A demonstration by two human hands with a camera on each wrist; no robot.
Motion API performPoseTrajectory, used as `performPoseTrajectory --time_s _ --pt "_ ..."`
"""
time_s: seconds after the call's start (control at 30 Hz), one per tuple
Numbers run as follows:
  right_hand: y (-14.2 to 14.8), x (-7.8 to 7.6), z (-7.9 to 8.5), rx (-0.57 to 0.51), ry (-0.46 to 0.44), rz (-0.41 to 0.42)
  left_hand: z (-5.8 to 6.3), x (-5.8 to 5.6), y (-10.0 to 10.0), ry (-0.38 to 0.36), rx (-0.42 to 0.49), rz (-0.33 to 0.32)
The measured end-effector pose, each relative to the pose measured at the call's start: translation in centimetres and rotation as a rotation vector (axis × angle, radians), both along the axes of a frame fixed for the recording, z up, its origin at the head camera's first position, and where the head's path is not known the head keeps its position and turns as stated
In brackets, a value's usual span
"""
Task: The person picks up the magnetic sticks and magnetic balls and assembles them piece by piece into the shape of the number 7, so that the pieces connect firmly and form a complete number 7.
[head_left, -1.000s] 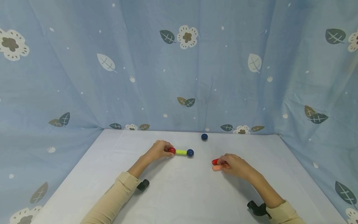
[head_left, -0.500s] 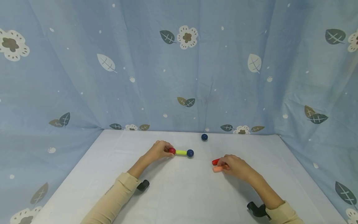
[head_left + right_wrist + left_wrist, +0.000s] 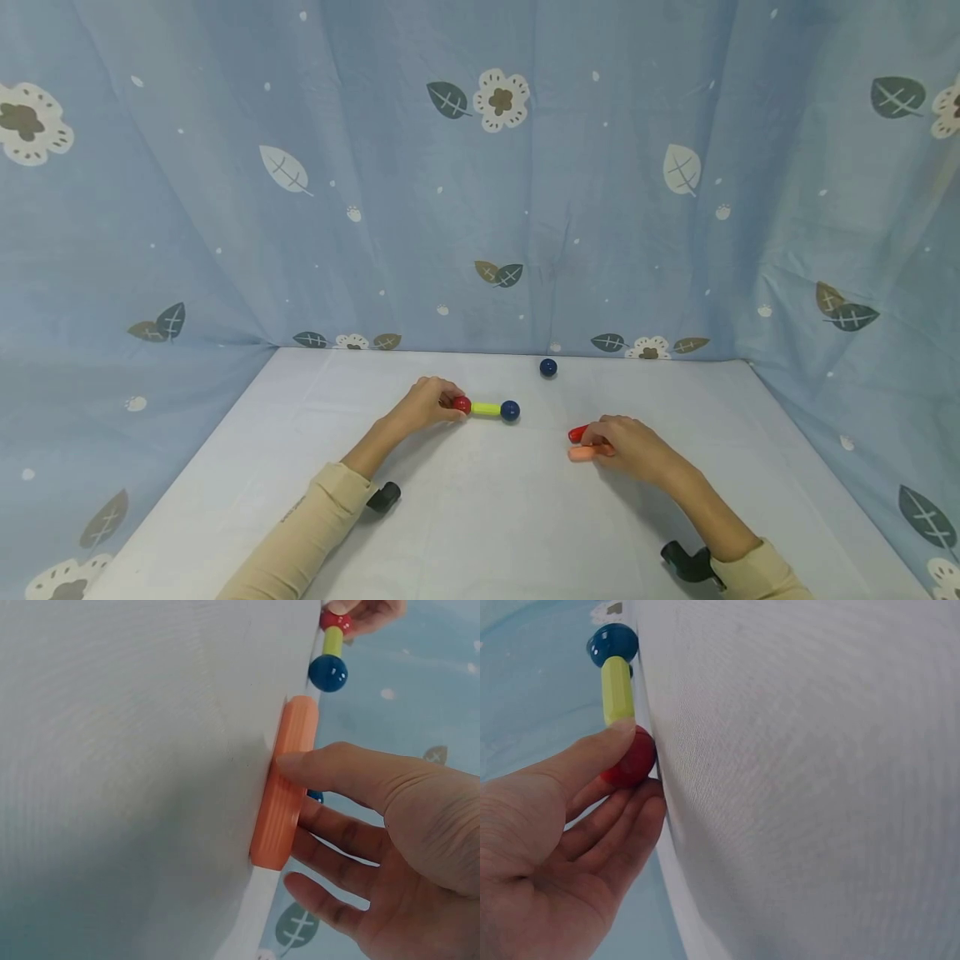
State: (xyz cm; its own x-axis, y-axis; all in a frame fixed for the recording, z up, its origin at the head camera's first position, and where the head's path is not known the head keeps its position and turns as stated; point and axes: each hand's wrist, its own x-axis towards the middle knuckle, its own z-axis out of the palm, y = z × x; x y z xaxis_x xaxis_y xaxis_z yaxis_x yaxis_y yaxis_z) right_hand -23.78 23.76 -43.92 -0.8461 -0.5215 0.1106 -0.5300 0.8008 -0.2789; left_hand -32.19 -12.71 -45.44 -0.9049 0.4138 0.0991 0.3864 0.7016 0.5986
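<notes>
My left hand pinches a red ball between thumb and fingers. A yellow-green rod joins this ball to a dark blue ball, and the piece lies along the table. To the right, my right hand holds an orange rod, thumb on one side and fingers behind it. A red rod lies beside the orange one, partly under my fingers; whether they grip it too, I cannot tell. It is hidden in the right wrist view.
A loose dark blue ball sits near the back edge of the white table. Behind the table hangs a blue patterned curtain. Black devices are strapped at both wrists.
The left end of the orange rod has shifted slightly toward me, away from the red rod. My left hand and its joined piece stay where they were.
</notes>
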Motion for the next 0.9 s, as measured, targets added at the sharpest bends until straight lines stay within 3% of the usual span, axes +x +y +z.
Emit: performPoseTrajectory --time_s 0.5,0.9 --pt "-0.51 -0.06 0.14 0.020 -0.007 0.002 -0.03 -0.12 -0.02 -0.002 0.000 -0.010" --pt "-0.87 -0.37 -0.17 -0.042 -0.020 0.006 0.01 -0.05 0.06 -0.013 -0.001 0.007"
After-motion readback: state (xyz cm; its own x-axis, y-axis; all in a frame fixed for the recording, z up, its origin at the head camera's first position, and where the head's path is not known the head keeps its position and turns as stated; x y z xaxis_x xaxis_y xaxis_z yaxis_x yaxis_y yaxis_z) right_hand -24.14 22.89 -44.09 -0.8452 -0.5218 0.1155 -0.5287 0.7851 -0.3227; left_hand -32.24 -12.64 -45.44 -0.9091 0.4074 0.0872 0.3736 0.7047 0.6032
